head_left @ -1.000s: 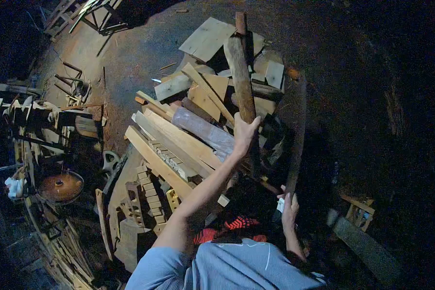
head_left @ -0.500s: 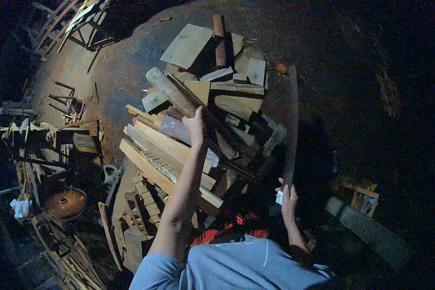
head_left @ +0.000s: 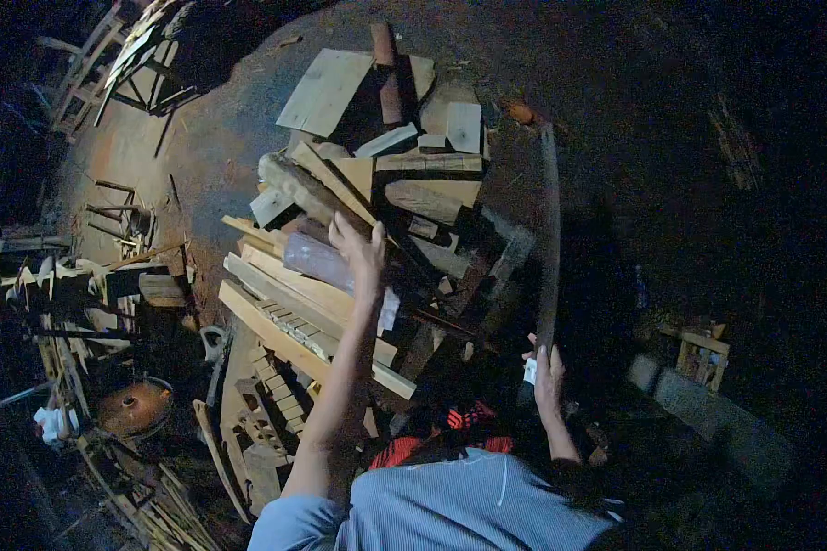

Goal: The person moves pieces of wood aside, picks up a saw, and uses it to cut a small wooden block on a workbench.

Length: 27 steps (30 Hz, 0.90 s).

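Log (head_left: pixel 308 188) under left hand (head_left: pixel 358 248), woodpile (head_left: pixel 413 184)

The person wears a pale blue-grey short-sleeved shirt (head_left: pixel 450 505) with a thin white line of stitching or cord curving down its front. Both arms are bare from the sleeve hems down to the left hand (head_left: pixel 358 248) and the right hand (head_left: pixel 549 376). Below the shirt shows a red-and-black patterned cloth (head_left: pixel 432 436) (its pattern too dim to read).
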Motion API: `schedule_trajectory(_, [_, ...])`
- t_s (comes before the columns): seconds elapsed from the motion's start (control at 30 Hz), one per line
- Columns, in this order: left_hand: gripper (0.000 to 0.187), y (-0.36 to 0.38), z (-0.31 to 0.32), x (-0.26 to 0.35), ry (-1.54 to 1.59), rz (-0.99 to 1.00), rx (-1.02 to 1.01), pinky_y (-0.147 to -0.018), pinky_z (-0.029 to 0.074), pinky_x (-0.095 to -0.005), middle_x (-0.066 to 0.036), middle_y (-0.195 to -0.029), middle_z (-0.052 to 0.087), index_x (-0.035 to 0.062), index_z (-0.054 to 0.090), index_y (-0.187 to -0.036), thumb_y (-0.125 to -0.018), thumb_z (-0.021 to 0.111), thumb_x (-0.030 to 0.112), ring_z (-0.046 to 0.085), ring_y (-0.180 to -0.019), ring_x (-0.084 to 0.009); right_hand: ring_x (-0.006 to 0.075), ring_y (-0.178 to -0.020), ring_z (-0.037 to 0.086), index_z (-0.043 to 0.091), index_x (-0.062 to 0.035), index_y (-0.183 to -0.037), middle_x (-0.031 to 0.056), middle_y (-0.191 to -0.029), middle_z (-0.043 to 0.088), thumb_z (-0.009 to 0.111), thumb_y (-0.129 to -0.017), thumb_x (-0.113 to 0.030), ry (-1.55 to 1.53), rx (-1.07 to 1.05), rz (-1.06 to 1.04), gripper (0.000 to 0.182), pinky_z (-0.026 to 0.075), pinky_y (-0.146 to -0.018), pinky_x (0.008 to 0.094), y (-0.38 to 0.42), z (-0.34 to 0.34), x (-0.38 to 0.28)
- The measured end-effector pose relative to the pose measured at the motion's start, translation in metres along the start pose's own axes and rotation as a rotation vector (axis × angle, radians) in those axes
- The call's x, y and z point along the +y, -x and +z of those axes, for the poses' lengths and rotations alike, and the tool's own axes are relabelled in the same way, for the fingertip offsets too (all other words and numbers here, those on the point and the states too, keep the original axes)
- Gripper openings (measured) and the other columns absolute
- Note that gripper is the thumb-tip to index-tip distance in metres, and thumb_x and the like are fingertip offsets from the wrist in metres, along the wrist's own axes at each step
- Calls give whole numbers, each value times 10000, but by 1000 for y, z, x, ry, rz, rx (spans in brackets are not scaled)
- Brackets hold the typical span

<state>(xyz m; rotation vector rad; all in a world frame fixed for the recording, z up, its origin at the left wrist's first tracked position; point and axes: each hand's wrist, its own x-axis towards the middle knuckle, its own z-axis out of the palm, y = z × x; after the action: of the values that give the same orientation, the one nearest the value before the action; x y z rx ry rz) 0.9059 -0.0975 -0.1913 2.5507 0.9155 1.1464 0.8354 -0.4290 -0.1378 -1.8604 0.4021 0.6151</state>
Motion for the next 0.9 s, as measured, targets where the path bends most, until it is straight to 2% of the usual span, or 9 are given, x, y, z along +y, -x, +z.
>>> schedule_trajectory(0.03, [405, -17, -15, 30, 2, 1, -9, -658, 407, -309, -167, -877, 525, -66, 459, -1016, -679, 651, 49, 493, -742, -222, 36, -545, 429, 504, -122, -1106, 7, -733, 556, 348, -877, -332, -38, -4, -4, 348, 349, -466, 187, -1, 0, 6])
schedule_trajectory(0.07, [405, -37, -32, 65, 450, -379, -334, -734, 384, -313, -168, -957, 496, -48, 429, -1065, -714, 605, 51, 471, -844, -238, 36, -545, 429, 504, -122, -1106, 7, -733, 556, 348, -877, -332, -33, -1, 3, 348, 349, -466, 187, -5, 0, 28])
schedule_trajectory(0.13, [393, -27, -1, 77, 738, -279, -637, -829, 358, -315, -153, -1049, 463, -16, 390, -1134, -768, 507, 66, 443, -968, -257, 31, -549, 408, 502, -124, -1109, 2, -744, 541, 350, -878, -330, 171, 185, -90, 345, 336, -468, 188, -13, -4, 63])
schedule_trajectory(0.23, [388, 6, 100, 73, 130, 629, -565, -825, 376, -322, -122, -1061, 463, 67, 404, -1166, -783, 403, 130, 446, -976, -260, 67, -566, 408, 486, -85, -1117, 6, -743, 519, 365, -875, -321, -6, 17, 87, 359, 352, -503, 220, -2, -11, 19])
schedule_trajectory(0.4, [332, 9, 175, 84, -89, 799, -624, -754, 338, -425, -103, -1078, 420, 172, 452, -1111, -783, 410, 198, 393, -983, -284, 94, -577, 426, 437, -5, -1128, 62, -743, 521, 386, -858, -343, 361, 217, 113, 436, 345, -496, 251, 0, -32, 45])
schedule_trajectory(0.6, [327, -22, 176, 87, -283, 577, -921, -743, 320, -431, -70, -1111, 427, 218, 434, -1116, -790, 410, 229, 364, -1003, -257, 91, -573, 408, 417, -8, -1144, 40, -712, 475, 391, -857, -345, 309, 213, 136, 443, 338, -497, 248, -2, -52, 76])
schedule_trajectory(0.7, [290, -7, 195, 67, -301, 929, -515, -727, 320, -430, -70, -1067, 470, 206, 438, -1082, -794, 401, 203, 375, -1005, -254, 89, -571, 397, 405, -11, -1154, 27, -693, 448, 394, -857, -346, 271, 227, 143, 449, 334, -498, 246, -4, -50, 83])
schedule_trajectory(0.77, [276, -13, 172, 99, -159, 791, -863, -765, 322, -447, -73, -1019, 490, 124, 427, -1076, -809, 371, 164, 458, -925, -238, 87, -570, 389, 397, -12, -1161, 19, -681, 429, 396, -857, -347, 250, 227, 143, 452, 331, -498, 245, -6, -49, 89])
schedule_trajectory(0.9, [305, -2, 143, 148, 112, 811, -524, -814, 323, -467, -71, -980, 492, 100, 407, -1104, -805, 366, 138, 487, -885, -233, 81, -548, 374, 375, -24, -1182, 0, -664, 419, 402, -857, -343, 161, 221, 139, 456, 320, -483, 233, 0, -45, 89])
